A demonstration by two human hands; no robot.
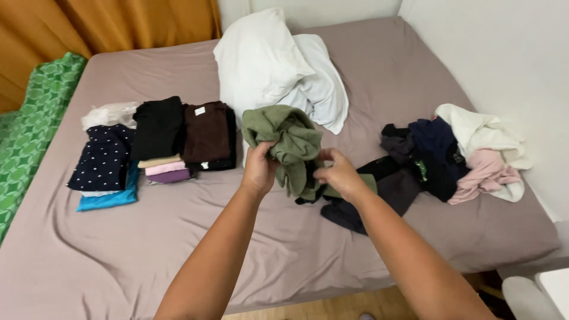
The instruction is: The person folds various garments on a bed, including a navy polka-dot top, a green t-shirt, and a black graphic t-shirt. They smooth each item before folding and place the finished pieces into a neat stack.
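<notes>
A crumpled olive-green cloth garment is held up above the mauve bed sheet, near the middle of the bed. The left hand is closed around the upper left part of the garment. The right hand is closed in a pinch on its lower right edge.

Just behind the garment, two white pillows are seen. To the left, a group of folded clothes is laid in neat stacks, among them a dark blue piece with white dots. To the right, a loose heap of unfolded dark, white and pink clothes is lying on the sheet.
</notes>
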